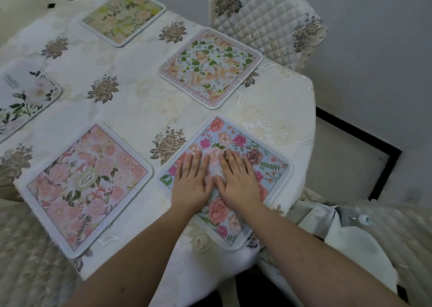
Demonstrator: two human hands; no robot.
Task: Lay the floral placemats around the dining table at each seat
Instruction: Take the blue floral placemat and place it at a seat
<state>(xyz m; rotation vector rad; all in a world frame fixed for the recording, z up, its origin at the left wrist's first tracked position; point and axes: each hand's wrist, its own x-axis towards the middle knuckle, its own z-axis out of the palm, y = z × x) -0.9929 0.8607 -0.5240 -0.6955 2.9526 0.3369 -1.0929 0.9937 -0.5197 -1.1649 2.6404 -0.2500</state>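
Now my left hand (pixel 190 185) and right hand (pixel 236 180) press flat, fingers straight and grasping nothing, smoothing the blue placemat (pixel 268 166) squarely at its seat.

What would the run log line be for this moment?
step: smoothing placemat | left hand: flat on blue floral placemat | right hand: flat on same | placemats visible: five

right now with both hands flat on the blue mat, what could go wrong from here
1. The blue placemat overhangs the table's near edge; if the hands, left and right, push it toward the person, it may slip off.
2. The tablecloth may bunch under pressure, possibly shifting the pink placemat beside it.
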